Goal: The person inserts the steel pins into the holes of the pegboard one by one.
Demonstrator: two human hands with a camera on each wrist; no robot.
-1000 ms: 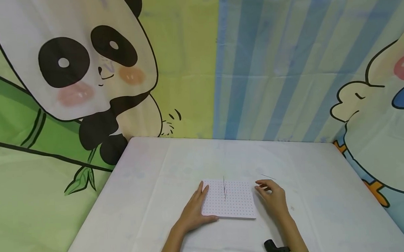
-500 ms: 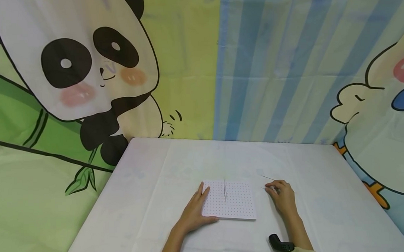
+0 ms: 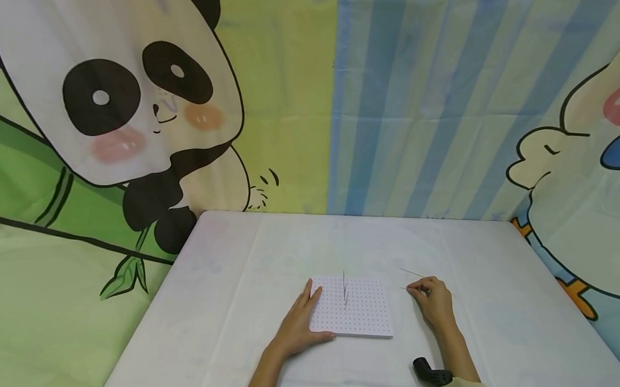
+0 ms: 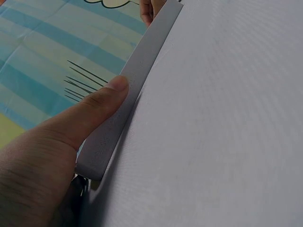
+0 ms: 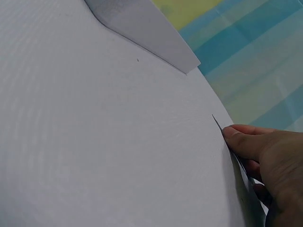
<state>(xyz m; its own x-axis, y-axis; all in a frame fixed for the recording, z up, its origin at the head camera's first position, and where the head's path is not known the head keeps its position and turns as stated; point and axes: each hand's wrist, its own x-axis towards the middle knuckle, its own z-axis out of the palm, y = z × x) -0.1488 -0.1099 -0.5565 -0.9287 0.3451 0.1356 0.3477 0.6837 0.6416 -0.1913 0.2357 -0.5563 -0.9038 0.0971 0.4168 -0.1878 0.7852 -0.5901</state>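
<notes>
A white perforated board [image 3: 365, 311] lies on the table with a few thin dark needle-like sticks [image 3: 344, 286] standing upright near its middle; the left wrist view shows several such sticks [image 4: 85, 73]. My left hand [image 3: 296, 325] holds the board at its left side, thumb along the front edge and fingers at the left edge and top. To the right of the board, my right hand [image 3: 434, 303] pinches one thin dark needle [image 5: 217, 121] between thumb and forefinger, low over the tabletop. Its tip points left, and part of it is hidden by the fingers.
Another thin dark needle [image 3: 411, 272] lies on the white table [image 3: 232, 310] just behind my right hand. A printed cloth [image 3: 286, 103] with a panda hangs behind the table. Black wrist devices [image 3: 431, 374] sit at both wrists.
My right hand has moved right, away from the board, and its fingertips have come together on a needle. The left hand and board stay in place.
</notes>
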